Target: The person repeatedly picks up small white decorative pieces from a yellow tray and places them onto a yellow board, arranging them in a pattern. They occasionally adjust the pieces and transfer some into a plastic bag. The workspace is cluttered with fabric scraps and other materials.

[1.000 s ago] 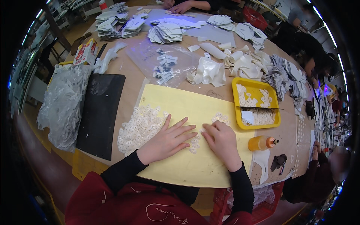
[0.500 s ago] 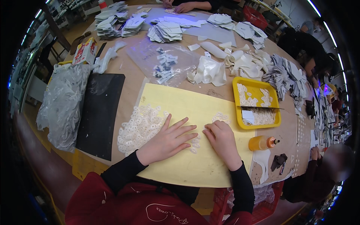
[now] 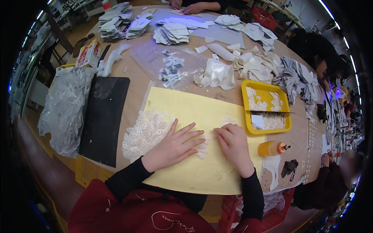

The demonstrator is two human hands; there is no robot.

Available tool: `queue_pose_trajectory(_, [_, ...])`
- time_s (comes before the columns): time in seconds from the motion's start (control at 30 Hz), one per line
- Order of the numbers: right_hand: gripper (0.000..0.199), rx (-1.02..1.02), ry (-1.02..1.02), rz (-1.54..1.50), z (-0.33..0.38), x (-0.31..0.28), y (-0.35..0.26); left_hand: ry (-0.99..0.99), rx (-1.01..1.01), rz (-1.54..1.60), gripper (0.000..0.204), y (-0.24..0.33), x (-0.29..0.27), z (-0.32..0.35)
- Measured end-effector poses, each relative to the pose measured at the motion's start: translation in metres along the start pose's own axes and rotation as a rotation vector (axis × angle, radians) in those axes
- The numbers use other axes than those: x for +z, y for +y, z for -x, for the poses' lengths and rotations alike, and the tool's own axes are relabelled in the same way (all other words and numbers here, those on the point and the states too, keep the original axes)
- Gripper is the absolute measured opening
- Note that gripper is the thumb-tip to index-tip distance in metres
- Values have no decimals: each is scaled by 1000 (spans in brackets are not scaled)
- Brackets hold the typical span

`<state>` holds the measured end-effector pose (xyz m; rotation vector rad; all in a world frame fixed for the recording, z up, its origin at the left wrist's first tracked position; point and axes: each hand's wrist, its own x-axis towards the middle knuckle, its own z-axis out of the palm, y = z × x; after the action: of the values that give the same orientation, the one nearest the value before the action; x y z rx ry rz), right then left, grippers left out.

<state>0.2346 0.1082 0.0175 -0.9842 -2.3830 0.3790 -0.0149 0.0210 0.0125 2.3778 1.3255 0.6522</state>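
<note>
A large pale yellow sheet [image 3: 182,176] lies in front of me. On its left side is a heap of small, cream, rounded cut-out pieces [image 3: 142,134], with marks or holes in their middles. My left hand [image 3: 175,145] rests flat beside the heap, fingers spread, holding nothing visible. A short row of the same pieces [image 3: 201,149] runs just past its fingertips. My right hand [image 3: 233,145] is over the sheet to the right of that row, fingers bent together; anything between them is hidden. Beyond its knuckles sits a small cluster of pieces [image 3: 228,120].
Right of the sheet stand a yellow tray [image 3: 288,106] with more pieces and a bottle of orange liquid [image 3: 271,148]. A black mat [image 3: 103,120] and a plastic-wrapped bundle [image 3: 66,112] are on the left. Paper stacks [image 3: 171,33] lie farther back, near another person's hands [image 3: 192,7].
My right hand has moved a little to the right, away from the row of pieces, uncovering more of it. My left hand has stayed in place.
</note>
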Motion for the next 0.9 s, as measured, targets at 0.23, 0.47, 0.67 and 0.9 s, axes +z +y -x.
queue_pose_trajectory(0.23, [12,57,69,118,-1,-3,18,-12,6,6,42,1,0,0])
queue_pose_trajectory(0.47, [10,10,12,120,0,1,13,-14,6,9,42,1,0,0])
queue_pose_trajectory(0.67, [10,49,-13,93,1,-3,11,-24,3,12,41,1,1,0])
queue_pose_trajectory(0.9, [7,47,-100,-111,-1,-4,3,-22,12,12,41,1,1,0])
